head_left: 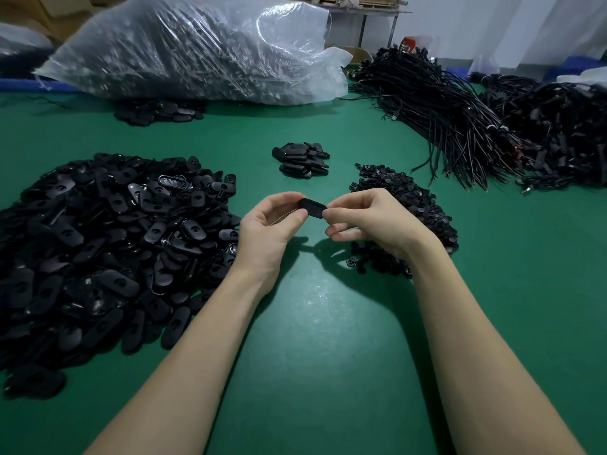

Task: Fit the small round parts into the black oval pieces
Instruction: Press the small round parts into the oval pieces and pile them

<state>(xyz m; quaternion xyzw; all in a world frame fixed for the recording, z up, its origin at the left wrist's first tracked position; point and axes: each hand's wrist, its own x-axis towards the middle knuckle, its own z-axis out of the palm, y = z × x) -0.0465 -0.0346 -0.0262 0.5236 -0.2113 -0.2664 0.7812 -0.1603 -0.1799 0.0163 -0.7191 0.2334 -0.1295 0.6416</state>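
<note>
Above the green table (328,323), my left hand (269,224) and my right hand (371,221) both pinch one black oval piece (312,207) between fingertips and thumbs, one hand at each end. Whether a round part sits in it is hidden by my fingers. A big heap of black oval pieces (108,244) lies to the left. A heap of small round parts (404,205) lies under and behind my right hand. A small pile of oval pieces (300,159) sits further back in the middle.
A large clear plastic sack (197,47) of dark parts lies across the back, with a few oval pieces (157,111) in front of it. Bundles of black cables (476,119) fill the back right.
</note>
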